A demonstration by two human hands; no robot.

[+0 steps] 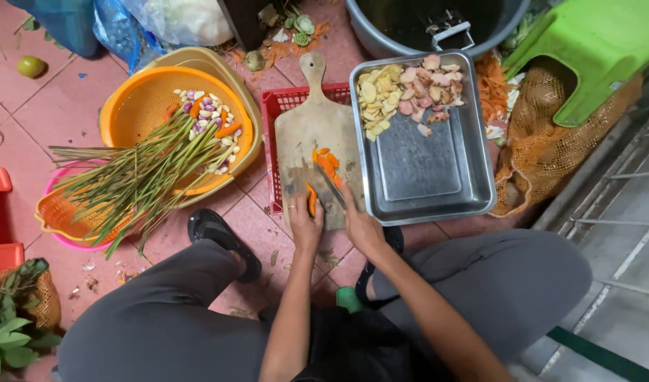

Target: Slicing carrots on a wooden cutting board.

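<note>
A wooden cutting board [310, 120] lies on a red plastic crate [276, 106] on the tiled floor. My left hand [305, 225] pins an orange carrot piece [312, 200] to the board's near end. My right hand [361, 228] grips a knife [331, 185] whose blade rests beside the carrot. Several orange carrot slices [326, 161] lie on the board just beyond the blade. Right of the board stands a steel tray [438, 177] with sliced yellow and pink roots [406, 88] heaped in its far end.
An orange colander [137, 106] holds lemongrass stalks [137, 180], garlic and shallots. A pink basket [62, 237] sits under the stalks' ends. A grey tub [381, 42], green stool [593, 49] and orange mesh sack [544, 141] stand at the far right. My sandalled foot [222, 237] is near the crate.
</note>
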